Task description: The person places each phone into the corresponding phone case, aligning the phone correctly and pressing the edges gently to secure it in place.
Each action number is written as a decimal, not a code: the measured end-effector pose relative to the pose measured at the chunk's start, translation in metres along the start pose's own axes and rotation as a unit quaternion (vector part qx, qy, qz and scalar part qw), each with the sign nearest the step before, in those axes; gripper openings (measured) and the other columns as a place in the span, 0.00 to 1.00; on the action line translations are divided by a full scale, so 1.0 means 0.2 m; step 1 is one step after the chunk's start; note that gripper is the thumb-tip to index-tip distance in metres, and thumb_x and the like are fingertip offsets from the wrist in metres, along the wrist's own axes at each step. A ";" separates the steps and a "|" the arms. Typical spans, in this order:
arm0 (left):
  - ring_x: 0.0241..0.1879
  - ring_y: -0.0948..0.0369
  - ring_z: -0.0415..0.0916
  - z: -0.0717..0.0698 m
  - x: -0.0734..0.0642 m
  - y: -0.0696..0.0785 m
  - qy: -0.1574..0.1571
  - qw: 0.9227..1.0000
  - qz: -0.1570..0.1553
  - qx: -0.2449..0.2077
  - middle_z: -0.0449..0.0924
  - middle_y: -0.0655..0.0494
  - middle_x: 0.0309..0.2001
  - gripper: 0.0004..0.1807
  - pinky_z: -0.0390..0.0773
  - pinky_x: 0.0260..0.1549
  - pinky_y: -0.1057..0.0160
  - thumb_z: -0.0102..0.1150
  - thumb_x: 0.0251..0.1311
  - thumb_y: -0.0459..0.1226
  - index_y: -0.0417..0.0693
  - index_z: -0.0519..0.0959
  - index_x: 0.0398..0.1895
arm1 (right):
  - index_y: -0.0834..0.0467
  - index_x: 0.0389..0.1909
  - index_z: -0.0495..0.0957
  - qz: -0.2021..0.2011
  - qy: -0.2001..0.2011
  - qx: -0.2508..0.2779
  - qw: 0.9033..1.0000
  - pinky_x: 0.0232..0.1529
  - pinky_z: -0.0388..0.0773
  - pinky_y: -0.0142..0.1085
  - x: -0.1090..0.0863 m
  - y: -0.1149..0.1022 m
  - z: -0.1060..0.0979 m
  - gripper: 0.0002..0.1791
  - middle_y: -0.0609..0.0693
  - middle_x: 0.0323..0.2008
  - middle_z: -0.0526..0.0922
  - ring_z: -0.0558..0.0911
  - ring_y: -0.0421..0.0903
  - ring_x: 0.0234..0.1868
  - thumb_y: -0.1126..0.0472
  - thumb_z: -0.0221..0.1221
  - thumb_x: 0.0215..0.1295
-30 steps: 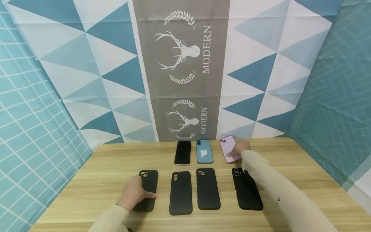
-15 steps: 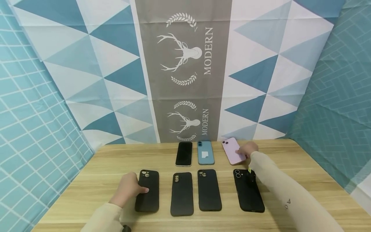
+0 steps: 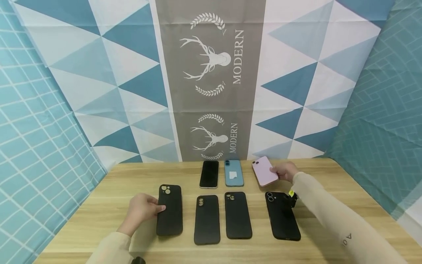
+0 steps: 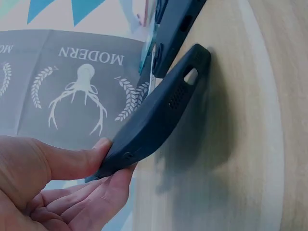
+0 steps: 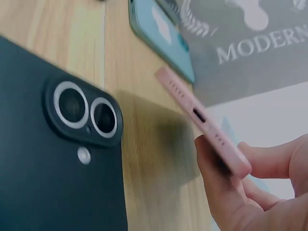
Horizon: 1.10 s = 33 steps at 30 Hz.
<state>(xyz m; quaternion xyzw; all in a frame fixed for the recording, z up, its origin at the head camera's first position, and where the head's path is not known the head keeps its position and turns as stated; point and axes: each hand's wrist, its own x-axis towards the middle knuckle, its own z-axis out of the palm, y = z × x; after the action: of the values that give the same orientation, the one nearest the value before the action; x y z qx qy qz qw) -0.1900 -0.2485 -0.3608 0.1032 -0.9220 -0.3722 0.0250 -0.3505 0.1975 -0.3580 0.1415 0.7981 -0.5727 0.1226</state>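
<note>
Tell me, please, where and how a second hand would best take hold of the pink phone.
I'd probably pinch the pink phone by its left long edge, coming from the left: that edge is free, the body is slim, and the right hand pinches the right edge.

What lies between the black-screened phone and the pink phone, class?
In the head view, the blue phone, bearing a white patch, lies between the black-screened phone and the pink phone.

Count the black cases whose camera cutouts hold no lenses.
3: the left case, held by the left hand; the middle case and the right case, lying side by side on the table. None appears hidden.
</note>
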 end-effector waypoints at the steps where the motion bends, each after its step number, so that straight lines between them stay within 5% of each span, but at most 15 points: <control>1: 0.22 0.53 0.85 -0.01 0.00 0.00 0.002 1.000 0.001 -0.007 0.85 0.34 0.32 0.17 0.84 0.25 0.60 0.70 0.49 0.32 0.25 0.82 0.38 | 0.79 0.62 0.62 -0.002 -0.007 0.009 1.000 0.44 0.83 0.36 -0.01 0.00 0.00 0.28 0.61 0.43 0.78 0.79 0.40 0.31 0.68 0.55 0.67; 8: 0.27 0.55 0.86 -0.02 0.02 0.04 -0.011 0.998 -0.014 -0.065 0.86 0.35 0.36 0.19 0.85 0.32 0.57 0.70 0.50 0.35 0.27 0.81 0.42 | 0.75 0.59 0.66 -0.015 -0.095 0.076 0.992 0.33 0.81 0.28 -0.09 -0.04 0.00 0.22 0.46 0.26 0.79 0.79 0.37 0.29 0.67 0.54 0.68; 13: 0.29 0.55 0.86 -0.02 0.02 0.09 -0.015 0.994 -0.010 -0.103 0.85 0.37 0.40 0.24 0.85 0.35 0.57 0.71 0.51 0.38 0.28 0.80 0.47 | 0.69 0.50 0.68 -0.034 -0.180 0.162 0.970 0.36 0.82 0.29 -0.17 -0.05 0.02 0.11 0.46 0.26 0.82 0.82 0.37 0.31 0.69 0.51 0.69; 16: 0.28 0.57 0.86 -0.01 0.01 0.13 -0.027 0.988 -0.014 -0.150 0.86 0.39 0.40 0.25 0.86 0.37 0.56 0.70 0.52 0.37 0.28 0.78 0.49 | 0.73 0.58 0.63 -0.057 -0.214 0.168 0.960 0.38 0.83 0.28 -0.21 -0.05 0.03 0.19 0.45 0.29 0.82 0.82 0.36 0.33 0.68 0.50 0.70; 22: 0.29 0.60 0.85 0.02 -0.02 0.21 -0.055 0.975 -0.018 -0.214 0.86 0.44 0.38 0.24 0.86 0.39 0.56 0.69 0.53 0.34 0.28 0.77 0.51 | 0.75 0.69 0.50 -0.077 -0.244 0.148 0.955 0.41 0.82 0.27 -0.31 -0.05 0.09 0.31 0.43 0.33 0.81 0.82 0.34 0.37 0.65 0.48 0.73; 33: 0.30 0.60 0.84 0.08 -0.07 0.29 -0.101 0.964 0.005 -0.245 0.86 0.46 0.36 0.23 0.86 0.36 0.58 0.67 0.54 0.33 0.26 0.76 0.51 | 0.78 0.65 0.54 -0.076 -0.243 0.179 0.950 0.41 0.83 0.28 -0.43 0.02 0.20 0.27 0.45 0.34 0.82 0.82 0.35 0.37 0.66 0.48 0.72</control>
<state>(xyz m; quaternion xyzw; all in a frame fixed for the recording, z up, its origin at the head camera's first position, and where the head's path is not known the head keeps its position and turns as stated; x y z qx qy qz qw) -0.1882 -0.1937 -0.3328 0.0508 -0.8008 -0.5952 -0.0421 -0.2683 0.1533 -0.3440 -0.0433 0.6365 -0.7311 0.2418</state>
